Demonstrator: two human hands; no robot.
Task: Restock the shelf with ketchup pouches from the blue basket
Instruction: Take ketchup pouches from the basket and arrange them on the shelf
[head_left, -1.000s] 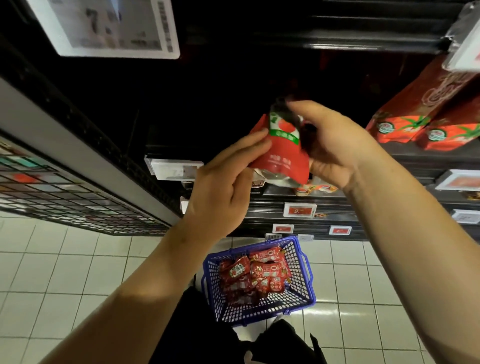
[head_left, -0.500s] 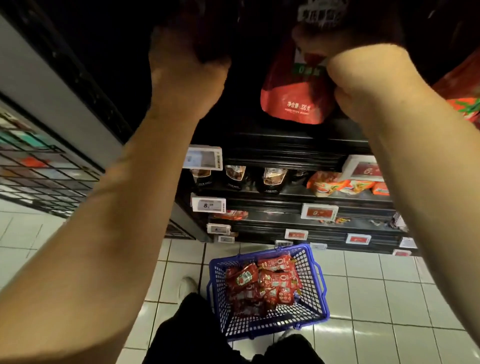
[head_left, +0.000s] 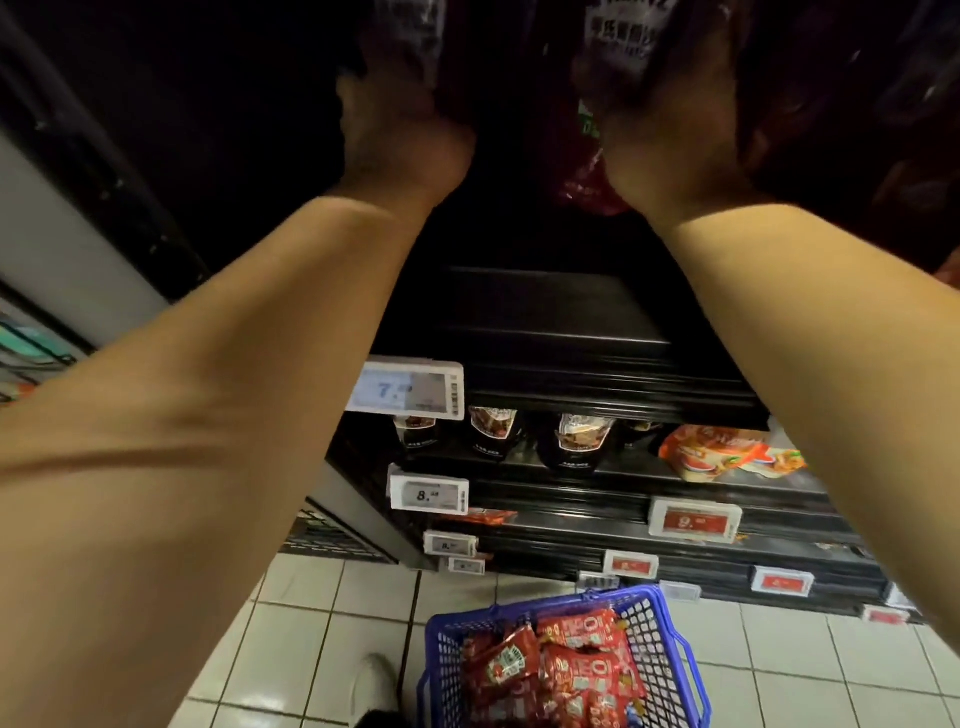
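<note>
Two hands raised since a second ago: right hand (head_left: 670, 119) grasps ketchup pouch (head_left: 589, 179), now lifted from chest height into dark upper shelf (head_left: 571, 332); left hand (head_left: 400, 135) curled, contents indiscernible. Blue basket (head_left: 670, 649) holds remaining stock.

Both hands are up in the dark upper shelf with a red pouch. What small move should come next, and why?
Probably seat the pouch further in and let go: the right hand grips it, with its lower edge hanging below the hand. The left hand is raised beside it.

A shop aisle: black shelves (head_left: 597, 384) with price tags (head_left: 410, 389) (probably electronic), packaged sauces (head_left: 727, 452).
</note>
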